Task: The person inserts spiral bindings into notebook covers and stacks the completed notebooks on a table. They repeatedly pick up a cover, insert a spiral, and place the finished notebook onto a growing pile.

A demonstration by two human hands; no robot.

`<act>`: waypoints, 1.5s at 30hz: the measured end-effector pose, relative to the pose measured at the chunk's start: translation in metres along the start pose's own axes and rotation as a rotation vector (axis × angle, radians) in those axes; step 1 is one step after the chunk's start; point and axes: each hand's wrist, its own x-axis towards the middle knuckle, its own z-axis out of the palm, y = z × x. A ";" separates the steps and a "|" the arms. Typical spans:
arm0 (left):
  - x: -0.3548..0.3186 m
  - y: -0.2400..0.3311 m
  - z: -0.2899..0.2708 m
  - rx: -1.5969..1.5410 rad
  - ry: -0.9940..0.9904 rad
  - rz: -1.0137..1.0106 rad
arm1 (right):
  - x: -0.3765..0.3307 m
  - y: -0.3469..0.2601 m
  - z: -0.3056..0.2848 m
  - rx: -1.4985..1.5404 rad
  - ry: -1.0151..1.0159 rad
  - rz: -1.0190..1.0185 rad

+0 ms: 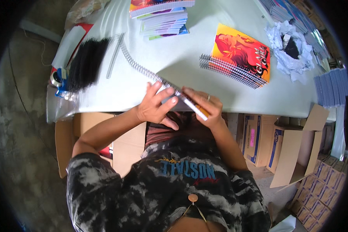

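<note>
My right hand (208,105) grips a thin notebook (195,107) edge-on, its white page edge and a bit of orange cover showing. From the notebook's upper end a spiral binding coil (141,69) runs up and left, its far part sticking out free over the table. Beside the coil is my left hand (158,103), open with fingers spread; whether its fingertips touch the wire cannot be told. A separate straight coil (115,56) lies on the table, near a pile of black coils (88,63). To the right sits a stack of spiral-bound notebooks (241,54) with red and yellow covers.
A stack of notebooks or page blocks (164,23) stands at the far side of the white table (131,92). Crumpled white paper (284,63) holds something black. A blue tape dispenser (60,85) is at the left edge. Cardboard boxes (288,150) stand below the table.
</note>
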 end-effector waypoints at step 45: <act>0.100 0.032 -0.099 -0.531 -0.043 -0.805 | 0.066 -0.060 -0.009 -0.187 -0.227 0.029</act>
